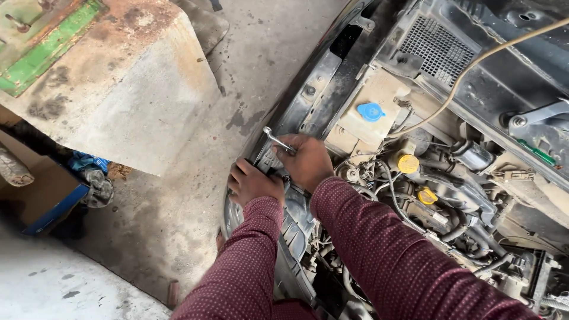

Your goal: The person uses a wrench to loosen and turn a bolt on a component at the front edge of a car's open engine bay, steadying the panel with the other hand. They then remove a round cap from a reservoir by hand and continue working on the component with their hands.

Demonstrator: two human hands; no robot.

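Both my hands work at the front edge of the engine bay. My left hand [253,182] presses flat on the black front panel [296,219], fingers curled over its rim, grasping nothing loose. Just beside it, my right hand [308,161] is clenched round a small metal wrench [276,140]. Its long axis runs up and left out of my grip, free end pointing toward the concrete floor [195,178]. Right of my grip lie hoses and two yellow caps [408,163]; beyond it sits a pale fluid tank with a blue cap [371,111]. Far left stands a concrete block [124,89].
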